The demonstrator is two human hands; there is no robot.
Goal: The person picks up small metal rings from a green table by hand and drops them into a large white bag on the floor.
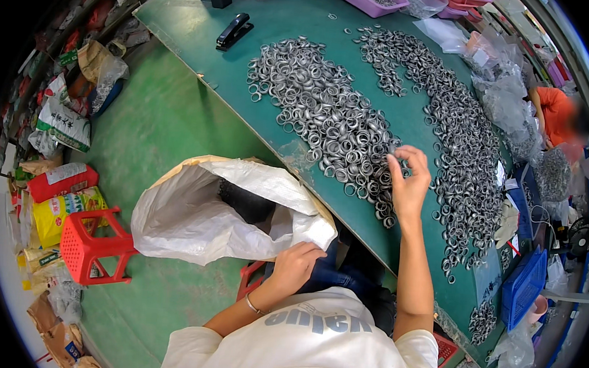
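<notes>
My left hand (296, 266) is closed on the near rim of a large white woven sack (184, 224), whose mouth gapes toward the table edge. Deep inside the sack lies a dark mass that I cannot make out clearly. My right hand (412, 183) hovers at the right side of a heap of grey metal rings (313, 97) on the green table. Its thumb and index finger pinch together at what looks like a single metal ring (392, 149). A second, longer spread of similar rings (462, 147) curves down the table to the right of that hand.
A black stapler (234, 32) and a pink tray (370, 0) are on the far part of the green table (183, 15). Blue baskets (524, 289) stand at the right. Left on the floor is a red stool (95, 246) beside bags. A person in orange (556, 116) sits across.
</notes>
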